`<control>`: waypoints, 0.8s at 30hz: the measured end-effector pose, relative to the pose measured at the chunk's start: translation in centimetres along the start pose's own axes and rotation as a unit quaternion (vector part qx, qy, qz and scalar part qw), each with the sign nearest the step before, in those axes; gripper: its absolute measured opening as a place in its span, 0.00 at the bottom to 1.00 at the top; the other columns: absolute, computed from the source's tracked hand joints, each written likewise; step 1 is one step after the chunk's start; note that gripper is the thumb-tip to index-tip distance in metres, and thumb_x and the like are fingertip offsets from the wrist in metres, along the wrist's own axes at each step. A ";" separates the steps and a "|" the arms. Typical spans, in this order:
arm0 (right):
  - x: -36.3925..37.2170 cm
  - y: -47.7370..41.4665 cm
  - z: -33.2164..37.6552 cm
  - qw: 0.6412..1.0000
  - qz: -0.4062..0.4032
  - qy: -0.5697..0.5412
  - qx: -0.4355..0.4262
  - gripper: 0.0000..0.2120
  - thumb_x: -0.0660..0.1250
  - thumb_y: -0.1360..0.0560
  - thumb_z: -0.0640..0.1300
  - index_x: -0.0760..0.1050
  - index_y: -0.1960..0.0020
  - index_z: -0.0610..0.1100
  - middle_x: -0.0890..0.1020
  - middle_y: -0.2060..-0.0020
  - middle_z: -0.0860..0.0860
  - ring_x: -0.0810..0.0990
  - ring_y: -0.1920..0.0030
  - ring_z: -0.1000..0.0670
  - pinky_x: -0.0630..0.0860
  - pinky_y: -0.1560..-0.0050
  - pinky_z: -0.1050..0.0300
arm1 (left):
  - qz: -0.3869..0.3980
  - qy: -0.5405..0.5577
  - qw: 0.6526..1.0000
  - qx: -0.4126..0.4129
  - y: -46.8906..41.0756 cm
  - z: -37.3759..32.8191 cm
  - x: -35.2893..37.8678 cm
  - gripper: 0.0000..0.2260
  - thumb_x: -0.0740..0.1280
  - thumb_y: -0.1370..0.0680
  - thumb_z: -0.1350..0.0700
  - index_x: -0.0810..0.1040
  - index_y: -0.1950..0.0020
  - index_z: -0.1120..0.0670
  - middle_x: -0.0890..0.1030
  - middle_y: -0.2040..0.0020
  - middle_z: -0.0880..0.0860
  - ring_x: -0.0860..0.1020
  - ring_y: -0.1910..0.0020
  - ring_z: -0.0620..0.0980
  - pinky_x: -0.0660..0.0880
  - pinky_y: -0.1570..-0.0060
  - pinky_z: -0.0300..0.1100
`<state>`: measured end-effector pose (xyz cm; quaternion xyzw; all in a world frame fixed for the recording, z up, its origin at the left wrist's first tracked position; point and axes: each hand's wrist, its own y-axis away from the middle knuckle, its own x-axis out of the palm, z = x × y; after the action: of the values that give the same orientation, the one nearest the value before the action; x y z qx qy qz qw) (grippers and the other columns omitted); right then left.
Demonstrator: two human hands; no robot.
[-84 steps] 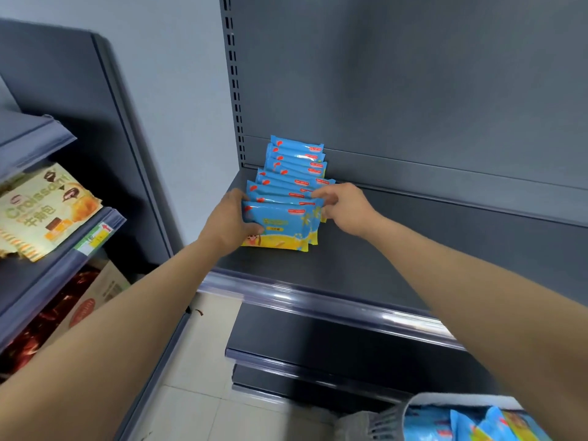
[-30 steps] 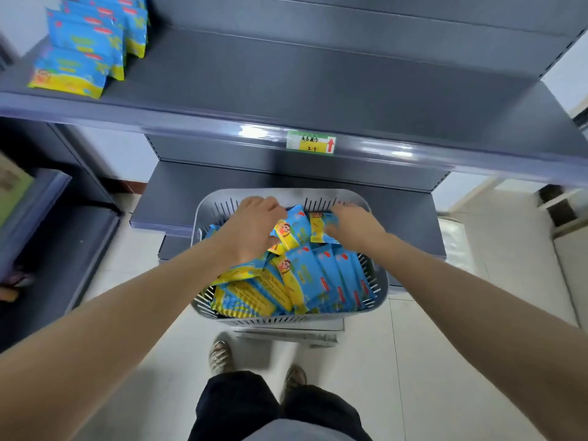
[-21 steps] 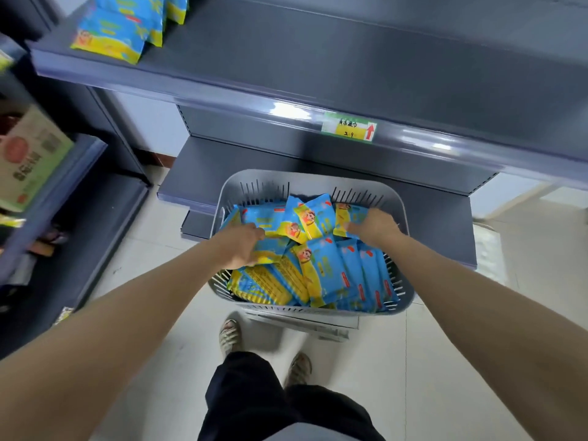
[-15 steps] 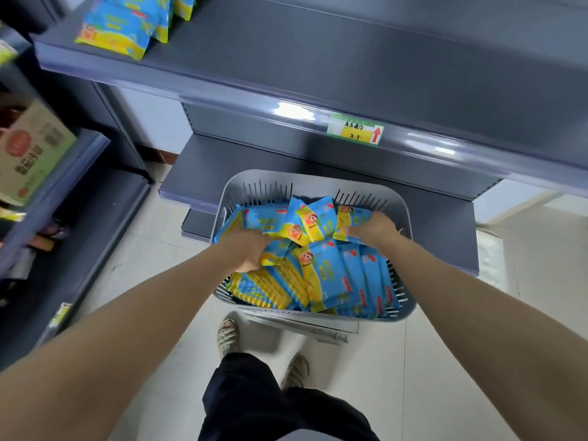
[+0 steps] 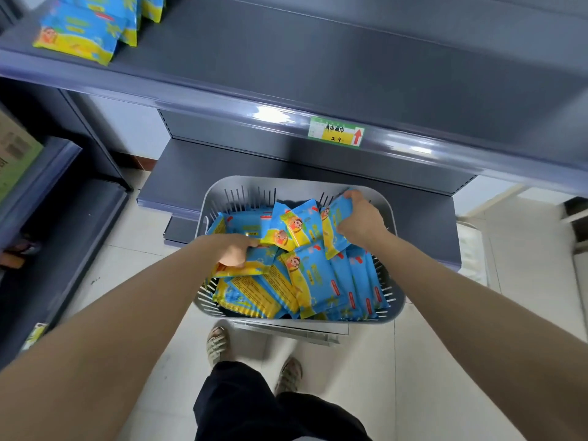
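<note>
1. Upper shelf [image 5: 318, 58]: a grey steel board that spans the view above and beyond the fingers of both hands, well apart from them.
2. Basket [image 5: 222, 190]: grey slotted plastic, positioned below the front edge of the upper shelf. Both sets of fingers are inside its rim.
3. Loose packets [image 5: 318, 281]: flat blue-and-yellow packs heaped in the basket. They lie beneath and between the two hands, overlapping at mixed angles.
4. Shelved packets [image 5: 86, 33]: the same type of pack, stacked at the left end of the upper shelf, far above and to the left of the left fingers.
5. Left hand [image 5: 234, 249]: located at the left side of the basket. Its fingers [image 5: 234, 261] are curled tight round one edge of the left-hand packet.
6. Right hand [image 5: 361, 218]: located at the far right corner of the basket. Its fingers [image 5: 353, 196] hook over the top edge of the right-hand packet, and the thumb presses the near face in a closed pinch.
7. Left-hand packet [image 5: 254, 265]: lies nearly flat on the heap, extending right of the gripping fingers.
8. Right-hand packet [image 5: 334, 229]: tilted upright, hanging below the gripping fingers and touching the packs beside it.
9. Price label [image 5: 337, 135]: a green-and-yellow tag with a red arrow on the shelf's front strip, above the right fingers.
</note>
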<state>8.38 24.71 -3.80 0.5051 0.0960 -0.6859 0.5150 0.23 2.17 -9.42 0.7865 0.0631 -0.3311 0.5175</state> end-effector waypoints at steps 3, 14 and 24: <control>-0.5 0.3 0.4 1.000 0.002 0.022 0.009 0.28 0.63 0.27 0.34 0.58 0.29 0.41 0.76 0.53 0.42 0.78 0.52 0.40 0.75 0.55 0.50 | 0.023 -0.010 1.000 -0.010 -0.5 0.1 -0.2 0.28 0.66 0.24 0.63 0.61 0.26 0.51 0.72 0.36 0.55 0.77 0.49 0.52 0.76 0.51 0.43; -3.6 2.3 2.7 0.990 0.051 0.035 -0.130 0.14 0.69 0.31 0.36 0.78 0.46 0.38 0.82 0.51 0.43 0.80 0.51 0.43 0.77 0.50 0.47 | 0.049 -0.101 0.994 0.001 -0.5 -0.6 -0.6 0.36 0.74 0.29 0.56 0.57 0.28 0.53 0.66 0.32 0.54 0.71 0.38 0.56 0.72 0.40 0.50; -9.2 1.3 8.2 0.970 -0.040 -0.014 -0.239 0.15 0.70 0.33 0.34 0.80 0.47 0.43 0.78 0.59 0.52 0.75 0.58 0.52 0.71 0.58 0.60 | -0.078 -0.121 0.987 0.065 5.3 -3.0 -7.3 0.16 0.72 0.31 0.57 0.77 0.44 0.60 0.78 0.50 0.56 0.74 0.56 0.54 0.70 0.58 0.41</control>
<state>4.15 24.43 7.86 0.3536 0.2704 -0.6701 0.5940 -1.71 4.05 -0.33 0.7649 0.0398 -0.4670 0.4418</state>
